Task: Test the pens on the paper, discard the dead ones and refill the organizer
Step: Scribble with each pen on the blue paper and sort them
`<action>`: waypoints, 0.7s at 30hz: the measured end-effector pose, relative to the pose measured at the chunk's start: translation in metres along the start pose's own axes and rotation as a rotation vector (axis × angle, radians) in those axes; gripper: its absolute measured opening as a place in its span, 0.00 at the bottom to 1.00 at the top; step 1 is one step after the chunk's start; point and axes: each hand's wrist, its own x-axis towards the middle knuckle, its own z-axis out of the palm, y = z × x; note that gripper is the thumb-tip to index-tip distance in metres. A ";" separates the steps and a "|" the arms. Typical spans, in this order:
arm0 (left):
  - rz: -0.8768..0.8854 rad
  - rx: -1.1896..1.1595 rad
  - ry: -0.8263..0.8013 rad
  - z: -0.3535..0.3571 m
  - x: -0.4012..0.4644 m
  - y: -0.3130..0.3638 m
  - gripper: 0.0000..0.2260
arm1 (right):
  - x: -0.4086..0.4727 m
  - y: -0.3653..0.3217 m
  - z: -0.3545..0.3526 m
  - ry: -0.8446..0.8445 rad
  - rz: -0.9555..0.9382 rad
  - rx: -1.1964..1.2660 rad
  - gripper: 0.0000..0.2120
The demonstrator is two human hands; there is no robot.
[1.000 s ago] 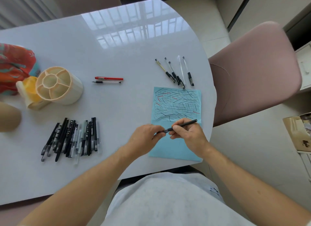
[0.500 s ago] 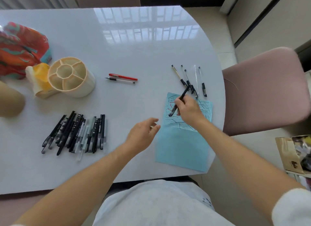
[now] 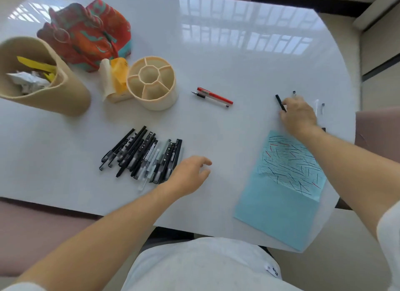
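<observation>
My right hand grips a black pen low over the table, beyond the blue paper covered in test strokes. It covers a few pens lying there; only their tips show. My left hand hovers open beside a pile of several black and clear pens, touching none that I can see. The cream round organizer stands with its compartments bare. A red pen and a clear pen lie side by side mid-table.
A tan felt bin holding crumpled paper and yellow scraps stands at the far left. A red patterned pouch and a yellow-and-cream packet sit behind the organizer. A pink chair is at the right edge.
My right hand left the paper and carried the black pen up to the pens lying beyond it. My left hand drifted left toward the pile. The view turned left, bringing the bin into sight.
</observation>
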 end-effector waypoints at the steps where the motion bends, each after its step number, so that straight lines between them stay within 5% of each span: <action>1: 0.000 -0.021 -0.010 -0.002 0.001 -0.003 0.12 | -0.002 -0.011 0.001 0.028 -0.058 0.013 0.13; 7: 0.010 -0.079 -0.093 -0.013 0.002 -0.010 0.12 | -0.009 -0.124 0.021 0.026 -0.398 0.180 0.11; 15: 0.075 -0.053 -0.135 -0.021 0.001 -0.014 0.12 | -0.012 -0.172 0.045 -0.060 -0.254 -0.055 0.12; 18: 0.100 -0.014 -0.135 -0.020 0.003 -0.014 0.12 | -0.032 -0.157 0.038 -0.022 -0.135 0.174 0.09; 21: 0.151 0.039 -0.125 -0.014 0.007 -0.009 0.11 | -0.067 -0.122 0.022 0.023 0.026 0.669 0.03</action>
